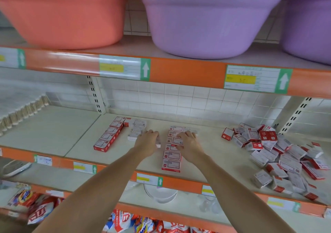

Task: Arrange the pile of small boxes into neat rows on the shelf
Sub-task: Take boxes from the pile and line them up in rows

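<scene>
Spanning the whole view, the shelf (206, 154) carries everything that matters; above it sit a salmon basin (68, 16) and a lilac basin (206, 21). Far right on the shelf lies the loose pile (281, 157) of small red-and-white boxes, tumbled at all angles and well apart from the hands. On the left runs a finished left row (110, 135), with a short stack (136, 129) of boxes just beside its far end. In the middle stands the middle row (171, 152), running from the front edge toward the back wall. The right hand (189, 143) rests on top of this row near its far end, fingers bent down over the boxes; whether it actually pinches one I cannot tell. The left hand (147, 141) sits just left of the row, fingers curled onto a small box (158, 142) beside it. The step looks like squaring up the middle row: press both sides inward together, keep the box ends flush, and match the left row's line before fetching more from the pile.
</scene>
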### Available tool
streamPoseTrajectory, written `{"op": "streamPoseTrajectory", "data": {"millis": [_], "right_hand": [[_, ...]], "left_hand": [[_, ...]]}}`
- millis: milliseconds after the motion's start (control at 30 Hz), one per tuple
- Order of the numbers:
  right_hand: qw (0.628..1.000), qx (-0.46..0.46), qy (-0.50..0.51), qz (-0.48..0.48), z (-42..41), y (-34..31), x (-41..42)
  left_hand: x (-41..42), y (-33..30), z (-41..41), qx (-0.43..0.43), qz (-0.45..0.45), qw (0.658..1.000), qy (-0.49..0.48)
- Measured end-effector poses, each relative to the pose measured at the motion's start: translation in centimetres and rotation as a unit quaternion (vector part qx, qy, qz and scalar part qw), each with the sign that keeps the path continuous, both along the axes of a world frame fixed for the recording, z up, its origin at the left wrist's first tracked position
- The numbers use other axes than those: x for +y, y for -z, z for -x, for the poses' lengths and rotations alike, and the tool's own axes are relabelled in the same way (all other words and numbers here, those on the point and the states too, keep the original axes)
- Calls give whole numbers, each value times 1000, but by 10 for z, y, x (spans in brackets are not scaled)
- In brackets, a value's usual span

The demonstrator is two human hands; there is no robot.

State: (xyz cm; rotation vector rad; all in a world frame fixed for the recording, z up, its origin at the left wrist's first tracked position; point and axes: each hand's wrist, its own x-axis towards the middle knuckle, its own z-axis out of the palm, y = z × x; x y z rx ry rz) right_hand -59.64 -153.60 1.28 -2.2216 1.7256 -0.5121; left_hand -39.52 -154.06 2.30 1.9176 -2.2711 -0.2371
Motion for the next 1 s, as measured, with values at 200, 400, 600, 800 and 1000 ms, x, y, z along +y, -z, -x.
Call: {"op": "streamPoseTrajectory", "data": {"millis": [200,400,600,800,1000], "right_hand": [[1000,10,21,-8,-17,1,-7],[999,-3,38,4,-28,3,-8],[997,-45,49,27,-35,0,-7],[994,-76,66,40,-32,-2,-17],[996,-57,59,32,-20,-8,-37]], "left_hand": [[-15,7,-19,15,-53,997,60],[-29,-10,-11,108,-20,983,144],[-37,-11,2,115,34,977,177],[-49,-6,6,97,36,976,190],[-70,2,14,124,52,980,147]]}}
